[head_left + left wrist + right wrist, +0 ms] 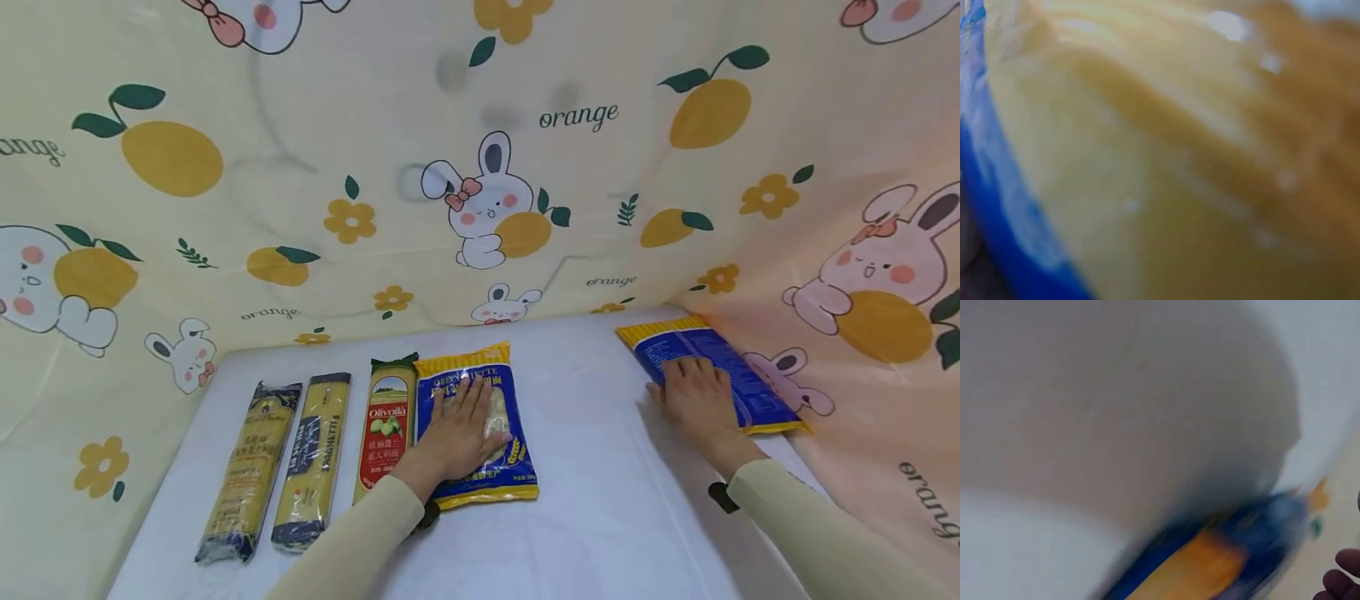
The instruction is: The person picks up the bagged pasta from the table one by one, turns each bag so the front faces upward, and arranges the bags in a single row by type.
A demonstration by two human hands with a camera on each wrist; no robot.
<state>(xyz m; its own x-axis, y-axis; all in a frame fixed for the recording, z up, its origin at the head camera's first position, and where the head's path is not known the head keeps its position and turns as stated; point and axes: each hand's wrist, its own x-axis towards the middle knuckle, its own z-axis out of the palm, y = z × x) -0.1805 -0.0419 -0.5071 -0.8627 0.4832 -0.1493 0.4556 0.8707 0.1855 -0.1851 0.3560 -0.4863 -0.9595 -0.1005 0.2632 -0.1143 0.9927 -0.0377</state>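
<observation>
My left hand (459, 433) lies flat on a blue and yellow bag of orecchiette pasta (517, 417), fingers straight and spread. In the left wrist view the bag's shiny window (1116, 187) and blue border fill the frame, blurred. At the far right, my right hand (697, 407) is over the left side of a second blue and yellow bag (750, 392), its printed text side up. The right wrist view shows this bag (1191, 562) blurred, with fingertips (1338, 581) sharp and apart from it; the thumb's contact is hidden.
Left of the orecchiette bag lie a red-labelled Olivoilà pasta pack (386, 425), a spaghetti pack (313, 458) and another long pasta pack (251, 471). They rest on a white table (592, 533). Patterned cloth (375, 167) rises behind and beside it.
</observation>
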